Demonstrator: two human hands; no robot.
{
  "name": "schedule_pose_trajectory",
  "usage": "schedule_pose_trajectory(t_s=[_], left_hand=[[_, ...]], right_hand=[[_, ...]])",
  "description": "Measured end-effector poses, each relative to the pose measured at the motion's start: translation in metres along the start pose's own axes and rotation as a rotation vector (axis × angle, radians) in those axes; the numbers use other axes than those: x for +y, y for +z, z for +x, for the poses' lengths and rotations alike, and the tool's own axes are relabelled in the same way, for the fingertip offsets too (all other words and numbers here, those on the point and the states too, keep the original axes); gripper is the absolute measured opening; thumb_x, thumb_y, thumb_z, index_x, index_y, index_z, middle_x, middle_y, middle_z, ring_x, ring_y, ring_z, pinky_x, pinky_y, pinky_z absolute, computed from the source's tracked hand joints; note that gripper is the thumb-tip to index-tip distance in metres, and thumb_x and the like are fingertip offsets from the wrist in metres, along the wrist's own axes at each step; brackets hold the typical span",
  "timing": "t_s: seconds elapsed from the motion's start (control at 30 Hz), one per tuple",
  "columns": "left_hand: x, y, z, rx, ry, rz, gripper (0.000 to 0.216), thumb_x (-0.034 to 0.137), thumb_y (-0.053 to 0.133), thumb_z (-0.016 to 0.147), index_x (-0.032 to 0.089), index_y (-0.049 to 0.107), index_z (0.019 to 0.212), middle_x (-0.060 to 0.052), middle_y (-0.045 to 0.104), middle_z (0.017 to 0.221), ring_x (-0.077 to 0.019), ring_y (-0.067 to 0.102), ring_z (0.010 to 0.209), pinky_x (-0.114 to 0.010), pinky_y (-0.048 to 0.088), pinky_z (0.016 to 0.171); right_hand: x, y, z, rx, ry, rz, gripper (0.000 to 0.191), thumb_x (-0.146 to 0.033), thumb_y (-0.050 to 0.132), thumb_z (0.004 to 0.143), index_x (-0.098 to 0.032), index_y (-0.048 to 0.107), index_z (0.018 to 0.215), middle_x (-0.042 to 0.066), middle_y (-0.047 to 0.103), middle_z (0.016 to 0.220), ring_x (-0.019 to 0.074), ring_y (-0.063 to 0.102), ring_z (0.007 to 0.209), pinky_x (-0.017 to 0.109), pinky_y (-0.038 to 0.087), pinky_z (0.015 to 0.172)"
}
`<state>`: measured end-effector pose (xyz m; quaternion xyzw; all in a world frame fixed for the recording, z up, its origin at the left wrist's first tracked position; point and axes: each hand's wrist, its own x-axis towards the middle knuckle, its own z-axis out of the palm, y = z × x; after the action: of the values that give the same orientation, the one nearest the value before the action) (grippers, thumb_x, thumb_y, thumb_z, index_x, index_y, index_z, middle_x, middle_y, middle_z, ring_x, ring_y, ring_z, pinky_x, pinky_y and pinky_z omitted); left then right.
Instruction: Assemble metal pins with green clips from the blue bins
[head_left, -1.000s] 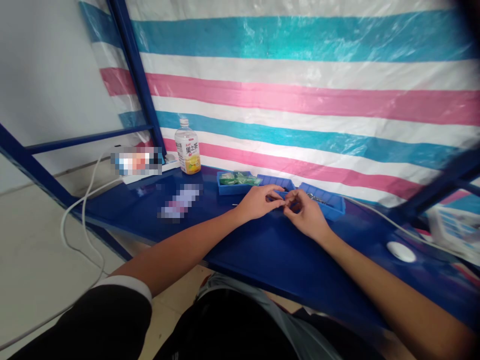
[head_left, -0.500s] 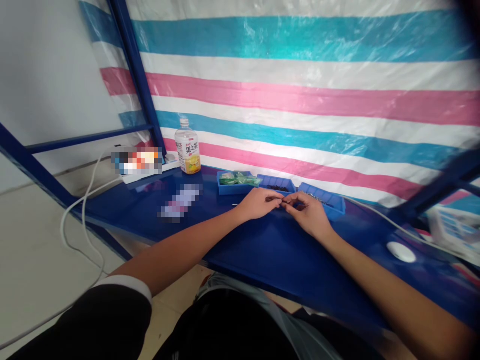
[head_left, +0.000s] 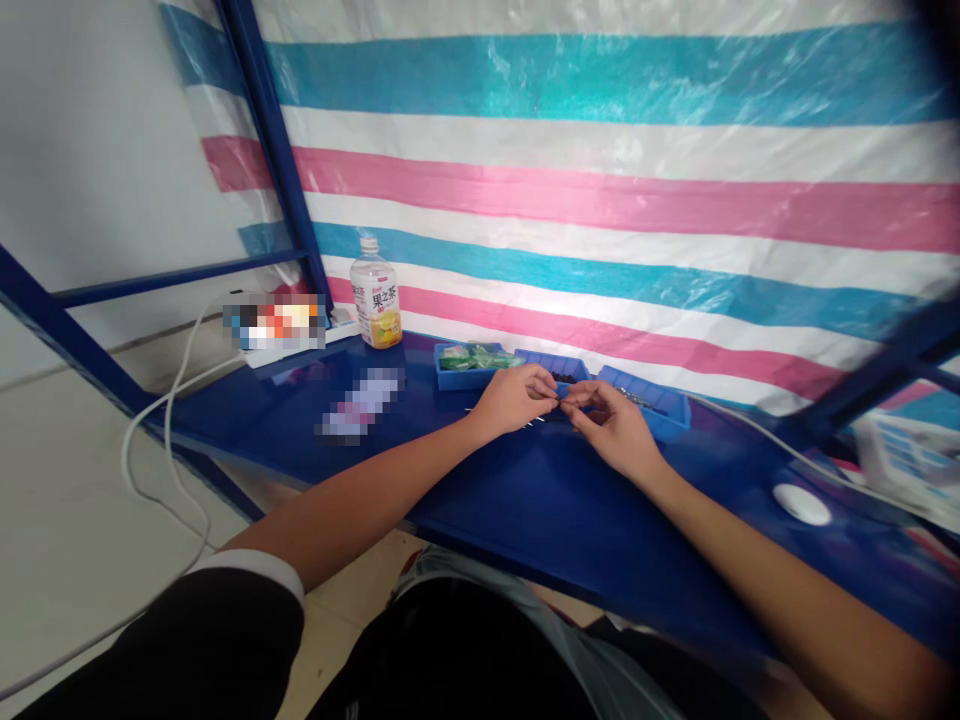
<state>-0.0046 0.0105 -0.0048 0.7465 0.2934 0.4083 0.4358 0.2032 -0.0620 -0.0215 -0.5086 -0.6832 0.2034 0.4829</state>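
My left hand (head_left: 517, 400) and my right hand (head_left: 611, 420) face each other above the blue table (head_left: 517, 510), fingertips almost meeting. Both are closed in a pinch around something small and dark, too small to name. Thin pale pins or rods (head_left: 534, 421) show on the table under my left hand. Behind the hands stand three blue trays: the left tray (head_left: 469, 380) bears green plastic packets (head_left: 480, 356), the middle tray (head_left: 536, 362) has small dark pieces (head_left: 564, 378), and the right tray (head_left: 671, 410) contains small metallic parts (head_left: 637, 399), partly hidden by my right hand.
A drink bottle (head_left: 377, 300) stands at the back left, near a white power strip (head_left: 300, 347) with cables. A blurred flat item (head_left: 364, 405) lies on the left of the table. At the right are a white round object (head_left: 802, 504) and a cable (head_left: 772, 440). Striped sheeting (head_left: 562, 200) hangs behind.
My left hand has shifted slightly up and left, its fingers more bent, uncovering the thin pale pins below. My right hand has barely moved.
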Motion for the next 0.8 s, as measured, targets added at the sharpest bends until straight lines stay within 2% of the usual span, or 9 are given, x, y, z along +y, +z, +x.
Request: schedule_pose_trajectory(t_s=[0.1, 0.2, 0.33, 0.53, 0.67, 0.8], left_hand=[[-0.0003, 0.0005, -0.0012, -0.018, 0.009, 0.002, 0.033, 0.004, 0.077, 0.077, 0.013, 0.068, 0.107, -0.01, 0.082, 0.097, -0.0187, 0.081, 0.085, -0.029, 0.063, 0.076], [-0.0004, 0.0006, -0.0017, -0.042, 0.007, -0.005, 0.036, 0.005, 0.077, 0.078, 0.014, 0.066, 0.11, -0.01, 0.082, 0.096, -0.0178, 0.079, 0.082, -0.027, 0.061, 0.073], [-0.0004, 0.0011, -0.0021, -0.031, 0.064, -0.01, 0.035, 0.008, 0.077, 0.081, 0.014, 0.066, 0.114, -0.011, 0.082, 0.101, -0.0166, 0.079, 0.084, -0.03, 0.063, 0.08], [-0.0012, 0.0039, -0.0032, -0.079, 0.144, -0.025, 0.037, 0.012, 0.072, 0.09, 0.015, 0.066, 0.126, -0.012, 0.082, 0.109, -0.0157, 0.079, 0.088, -0.031, 0.064, 0.086], [-0.0019, 0.002, -0.0015, -0.075, 0.153, 0.001, 0.049, 0.016, 0.076, 0.089, 0.017, 0.063, 0.137, -0.013, 0.08, 0.119, -0.0181, 0.079, 0.096, -0.033, 0.064, 0.088], [-0.0027, -0.002, -0.0001, -0.052, 0.153, 0.132, 0.053, 0.016, 0.077, 0.087, 0.017, 0.063, 0.138, -0.013, 0.079, 0.12, -0.0204, 0.078, 0.1, -0.033, 0.064, 0.087]], right_hand=[[-0.0027, -0.0007, -0.0004, -0.029, -0.03, -0.034, 0.038, -0.05, 0.074, 0.096, -0.027, 0.074, 0.126, 0.008, 0.082, 0.108, 0.0282, 0.078, 0.099, 0.043, 0.065, 0.081], [-0.0051, -0.0027, -0.0006, -0.015, -0.059, -0.138, 0.026, -0.048, 0.071, 0.097, -0.027, 0.08, 0.109, 0.008, 0.083, 0.109, 0.0288, 0.078, 0.097, 0.045, 0.063, 0.082], [-0.0046, -0.0043, 0.0003, 0.004, -0.062, -0.2, 0.021, -0.043, 0.069, 0.096, -0.026, 0.08, 0.104, 0.007, 0.083, 0.104, 0.0285, 0.077, 0.091, 0.044, 0.061, 0.08], [-0.0072, -0.0019, 0.0003, -0.121, -0.087, -0.262, 0.019, -0.039, 0.064, 0.096, -0.028, 0.079, 0.097, 0.004, 0.082, 0.1, 0.0271, 0.076, 0.089, 0.042, 0.057, 0.083], [-0.0089, -0.0016, 0.0008, -0.13, -0.08, -0.24, 0.027, -0.047, 0.061, 0.1, -0.028, 0.078, 0.094, 0.005, 0.082, 0.098, 0.0272, 0.074, 0.088, 0.041, 0.056, 0.083], [-0.0022, -0.0035, 0.0071, -0.09, 0.042, -0.082, 0.043, -0.062, 0.057, 0.102, -0.024, 0.077, 0.099, 0.006, 0.08, 0.092, 0.0234, 0.07, 0.075, 0.037, 0.056, 0.07]])
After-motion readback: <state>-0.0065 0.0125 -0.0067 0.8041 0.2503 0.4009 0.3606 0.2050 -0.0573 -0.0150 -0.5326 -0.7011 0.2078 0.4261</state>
